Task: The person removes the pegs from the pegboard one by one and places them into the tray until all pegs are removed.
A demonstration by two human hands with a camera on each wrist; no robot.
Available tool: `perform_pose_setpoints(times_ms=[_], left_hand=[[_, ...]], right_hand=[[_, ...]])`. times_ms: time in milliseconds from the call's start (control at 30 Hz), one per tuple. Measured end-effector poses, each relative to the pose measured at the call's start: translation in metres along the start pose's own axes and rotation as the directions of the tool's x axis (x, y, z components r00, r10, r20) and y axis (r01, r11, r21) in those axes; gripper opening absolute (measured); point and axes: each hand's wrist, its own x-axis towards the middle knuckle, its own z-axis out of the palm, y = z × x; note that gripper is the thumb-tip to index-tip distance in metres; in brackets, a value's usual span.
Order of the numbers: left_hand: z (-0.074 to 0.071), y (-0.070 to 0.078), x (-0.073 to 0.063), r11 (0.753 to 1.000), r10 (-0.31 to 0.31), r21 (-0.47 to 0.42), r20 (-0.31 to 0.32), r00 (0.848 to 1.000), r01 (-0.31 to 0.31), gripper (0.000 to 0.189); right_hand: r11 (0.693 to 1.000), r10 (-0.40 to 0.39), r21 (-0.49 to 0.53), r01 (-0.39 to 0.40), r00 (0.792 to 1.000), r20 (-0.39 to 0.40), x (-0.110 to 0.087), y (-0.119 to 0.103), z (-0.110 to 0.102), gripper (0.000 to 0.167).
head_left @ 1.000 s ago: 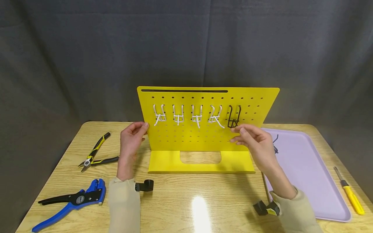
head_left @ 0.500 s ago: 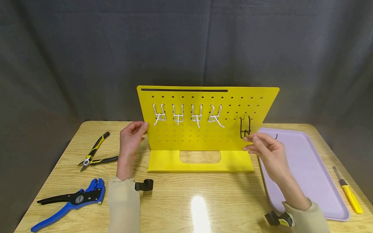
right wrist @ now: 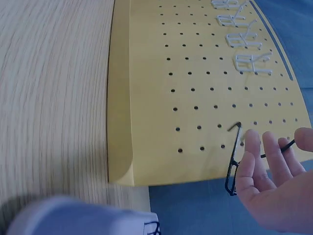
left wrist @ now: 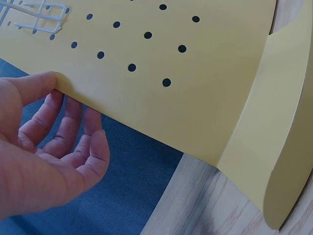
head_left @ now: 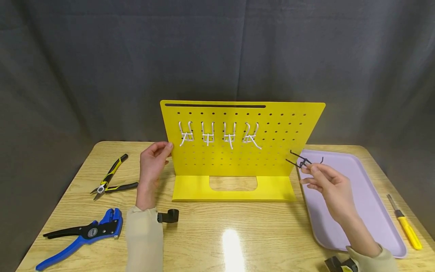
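Observation:
A yellow pegboard (head_left: 238, 156) stands on its base, and several white wire hooks (head_left: 208, 134) hang in a row across it. My left hand (head_left: 152, 162) holds the board's left edge, thumb (left wrist: 41, 84) on the front face and fingers behind. Beyond the board's lower right edge, my right hand (head_left: 333, 189) pinches a black wire hook (head_left: 303, 162) between thumb and fingers. Its two prongs point left toward the board. In the right wrist view, the black hook (right wrist: 233, 171) overlaps the board's edge, and the fingers partly hide it.
A lilac tray (head_left: 360, 204) lies at the right with another black hook (head_left: 322, 160) in it, mostly hidden. A yellow-handled screwdriver (head_left: 409, 230) lies beyond it. At the left are yellow-black cutters (head_left: 110, 181) and a blue wire stripper (head_left: 91, 232). A dark curtain (head_left: 217, 56) hangs behind.
My right hand has carried the black hook away from the board's front, rightward and down to the tray's near-left side, tipping its prongs from upward to leftward. The left hand stays put.

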Motion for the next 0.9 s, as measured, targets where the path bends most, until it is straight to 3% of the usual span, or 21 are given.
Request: perform_pose_setpoints(times_ms=[433, 567, 900], left_hand=[[0.000, 0.001, 0.000, 1.000, -0.009, 0.002, 0.005, 1.000, 0.009, 0.035], [-0.001, 0.001, 0.000, 1.000, -0.002, -0.002, 0.009, 1.000, 0.002, 0.035], [-0.001, 0.002, -0.002, 1.000, -0.005, 0.008, 0.003, 1.000, 0.005, 0.035]], right_hand=[[0.999, -0.013, 0.031, 0.015, 0.999, -0.052, -0.003, -0.003, -0.035, 0.019], [0.996, -0.024, 0.089, 0.028, 0.999, -0.046, -0.002, -0.003, -0.047, 0.019], [0.992, -0.009, 0.128, 0.025, 0.992, -0.125, 0.002, -0.005, -0.074, 0.017]])
